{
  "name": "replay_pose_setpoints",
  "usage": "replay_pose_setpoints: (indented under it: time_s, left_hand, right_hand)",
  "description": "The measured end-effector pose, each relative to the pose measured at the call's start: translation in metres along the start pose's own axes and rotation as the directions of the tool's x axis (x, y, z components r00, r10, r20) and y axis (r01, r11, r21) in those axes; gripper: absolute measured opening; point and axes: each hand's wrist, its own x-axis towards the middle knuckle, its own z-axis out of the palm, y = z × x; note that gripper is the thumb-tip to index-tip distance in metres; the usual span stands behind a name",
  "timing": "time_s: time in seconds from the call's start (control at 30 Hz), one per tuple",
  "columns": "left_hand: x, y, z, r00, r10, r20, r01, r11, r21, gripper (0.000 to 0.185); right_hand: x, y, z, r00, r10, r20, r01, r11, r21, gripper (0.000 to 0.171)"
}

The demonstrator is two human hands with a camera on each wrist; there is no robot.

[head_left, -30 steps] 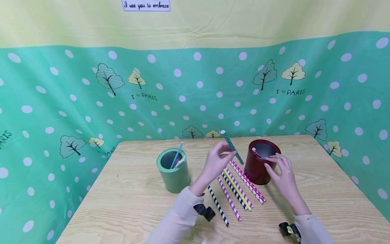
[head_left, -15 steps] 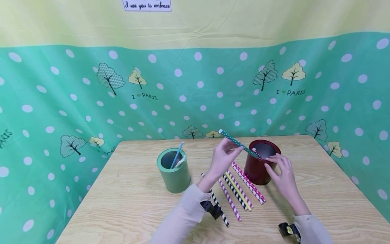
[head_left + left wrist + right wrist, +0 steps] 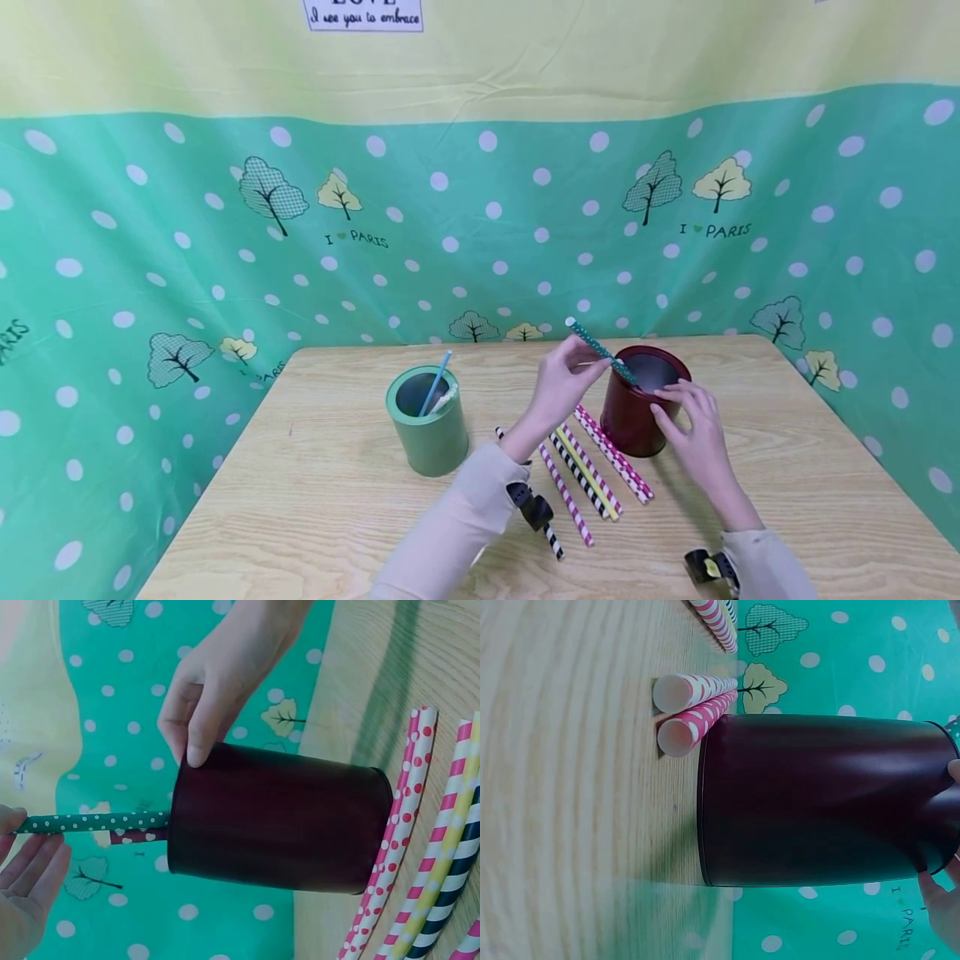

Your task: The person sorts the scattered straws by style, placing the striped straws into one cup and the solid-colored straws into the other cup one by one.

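My left hand pinches a dark green paper straw with white dots between thumb and fingers. The straw slants, its lower end inside the mouth of a dark red cylindrical container. A dark red patterned straw sticks out of the same mouth, right beside the green one in the left wrist view. My right hand grips the container's rim on the near right side, thumb outside. In the right wrist view the container stands upright on the table, and only parts of the hand show at its rim.
Several striped and dotted paper straws lie on the wooden table, including a pink-dotted pair close to the container's base and a yellow straw. A green container holding a blue straw stands left. A patterned cloth hangs behind.
My left hand has moved right with the green straw, from over the table to the dark red container, and the straw's lower end has gone into its mouth. The right hand stays put.
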Motion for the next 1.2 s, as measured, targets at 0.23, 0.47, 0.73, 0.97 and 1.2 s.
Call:
replay_pose_setpoints:
  time_s: [0.23, 0.47, 0.73, 0.97, 1.2]
  left_hand:
    - [0.001, 0.004, 0.002, 1.0, 0.025, 0.001, -0.025, 0.997, 0.079, 0.013]
    - [0.008, -0.028, 0.008, 0.999, 0.037, 0.034, -0.043, 0.981, 0.19, 0.015]
    - [0.006, -0.042, 0.005, 0.996, 0.005, 0.086, -0.025, 0.971, 0.238, 0.026]
    - [-0.002, -0.051, 0.0, 0.987, -0.05, 0.151, 0.002, 0.954, 0.3, 0.029]
    - [-0.013, -0.055, -0.008, 0.968, -0.08, 0.24, -0.015, 0.929, 0.369, 0.025]
  right_hand:
    - [0.0, -0.002, 0.0, 1.0, 0.006, 0.005, -0.006, 1.0, -0.002, 0.02]
    - [-0.001, -0.003, -0.001, 1.0, 0.024, 0.018, -0.023, 1.0, -0.007, 0.02]
    - [0.0, -0.003, 0.0, 1.0, 0.016, 0.005, -0.016, 1.0, -0.008, 0.02]
    - [-0.001, -0.003, 0.0, 1.0, 0.022, 0.007, -0.022, 1.0, -0.004, 0.02]
    - [-0.001, -0.002, 0.001, 1.0, 0.022, 0.004, -0.021, 1.0, -0.005, 0.02]
